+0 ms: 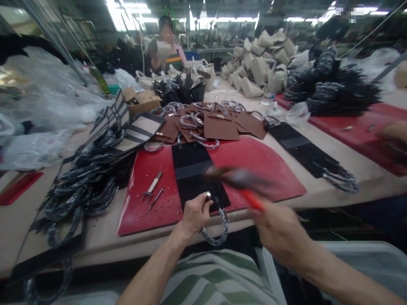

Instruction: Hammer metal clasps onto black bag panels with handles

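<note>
My left hand (195,214) is closed around a short metal punch (208,195), its shiny round top showing above my fingers; its lower end is hidden. Under it lies a black bag panel (190,163) with a grey band across it. A plastic-wrapped handle (216,242) loops from the panel's near end over the table edge. My right hand (276,231) is closed on the red grip of a hammer (241,178), raised to the right of the punch and smeared by motion. The panel rests on a red mat (152,169).
A pronged punch (153,186) and a thin metal tool (155,200) lie on the mat's left. Brown panels (221,127) are heaped behind, wrapped handles (82,182) piled left. Another black panel (299,146) lies right. A person (170,46) stands across the table; another person's hand (394,135) shows far right.
</note>
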The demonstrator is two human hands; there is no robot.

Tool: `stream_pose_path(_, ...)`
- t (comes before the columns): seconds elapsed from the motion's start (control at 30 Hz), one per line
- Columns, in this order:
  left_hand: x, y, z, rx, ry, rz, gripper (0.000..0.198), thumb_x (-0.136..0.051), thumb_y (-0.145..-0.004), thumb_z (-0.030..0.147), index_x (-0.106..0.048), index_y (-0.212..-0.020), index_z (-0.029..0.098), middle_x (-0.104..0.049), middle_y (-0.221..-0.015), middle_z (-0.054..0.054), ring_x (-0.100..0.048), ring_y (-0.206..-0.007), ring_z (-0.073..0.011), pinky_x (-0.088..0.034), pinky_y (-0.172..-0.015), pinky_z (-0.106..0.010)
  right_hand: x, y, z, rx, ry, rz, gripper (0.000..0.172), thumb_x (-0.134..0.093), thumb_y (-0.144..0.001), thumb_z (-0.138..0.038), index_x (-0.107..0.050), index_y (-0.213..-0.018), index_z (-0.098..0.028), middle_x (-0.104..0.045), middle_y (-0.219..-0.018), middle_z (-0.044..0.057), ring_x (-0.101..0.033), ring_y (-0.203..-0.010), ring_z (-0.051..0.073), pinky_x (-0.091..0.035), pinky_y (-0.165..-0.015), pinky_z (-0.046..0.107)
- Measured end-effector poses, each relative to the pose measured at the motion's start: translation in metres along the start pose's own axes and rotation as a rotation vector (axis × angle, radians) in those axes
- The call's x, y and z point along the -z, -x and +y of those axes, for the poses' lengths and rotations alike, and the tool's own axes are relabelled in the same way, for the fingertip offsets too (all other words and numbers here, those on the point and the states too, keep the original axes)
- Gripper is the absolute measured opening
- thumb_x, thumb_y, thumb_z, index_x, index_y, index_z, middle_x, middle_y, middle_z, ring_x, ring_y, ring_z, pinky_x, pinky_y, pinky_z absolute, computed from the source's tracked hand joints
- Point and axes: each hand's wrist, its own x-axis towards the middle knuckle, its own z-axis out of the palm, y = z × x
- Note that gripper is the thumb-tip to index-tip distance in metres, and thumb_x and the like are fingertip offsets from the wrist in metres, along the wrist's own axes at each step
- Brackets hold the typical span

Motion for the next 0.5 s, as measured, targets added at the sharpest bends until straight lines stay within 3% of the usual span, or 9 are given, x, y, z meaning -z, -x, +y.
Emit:
stream_pose_path(0.07, 0.001, 0.0, 0.0, -0.005, -0.001, -0.01, 0.008, -0.054, -0.092, 0.018, -0.062, -0.092, 0.019, -0.071, -0.08, -0.004, -0.07, -0.071, -0.0175, -0.053, -0.064, -0.024, -0.026, 0.006, 0.005, -0.029, 0.049, -0.16, 0.023, -0.038, -0.098, -0.029, -0.049, -0.078, -0.023, -0.057, -0.058, 0.005, -0.053, -0.05, 0.02, -0.026, -0.052, 0.031)
stream_pose_path(0.17, 0.002, -0.001, 0.0, -0.009, 0.006, -0.004, 0.008, -0.055, -0.092, 0.019, -0.062, -0.094, 0.019, -0.07, -0.08, -0.004, -0.069, -0.071, -0.0171, -0.052, -0.064, -0.024, -0.041, -0.001, 0.021, -0.121, 0.068, -0.325, 0.025, -0.037, -0.1, -0.033, -0.049, -0.083, -0.021, -0.058, -0.063, 0.003, -0.053, -0.054, 0.018, -0.023, -0.055, 0.03)
stream_pose_path(0.3, 0.005, -0.003, 0.001, -0.018, 0.028, -0.029, 0.009, -0.053, -0.094, 0.02, -0.062, -0.095, 0.019, -0.069, -0.081, -0.004, -0.068, -0.071, -0.0168, -0.052, -0.065, -0.024, -0.062, -0.031, 0.029, -0.211, -0.153, -0.304, 0.034, -0.034, -0.101, -0.033, -0.049, -0.073, -0.021, -0.059, -0.065, 0.003, -0.052, -0.059, 0.016, -0.027, -0.057, 0.028)
stream_pose_path(0.5, 0.007, 0.0, 0.002, -0.074, 0.057, -0.098, 0.011, -0.051, -0.095, 0.021, -0.062, -0.096, 0.019, -0.07, -0.085, -0.005, -0.069, -0.077, -0.0175, -0.054, -0.072, -0.026, -0.132, -0.068, 0.013, -0.367, -0.155, -0.27, 0.025, -0.058, -0.087, -0.042, -0.059, -0.079, -0.018, -0.066, -0.073, 0.006, -0.061, -0.07, 0.019, -0.03, -0.059, 0.027)
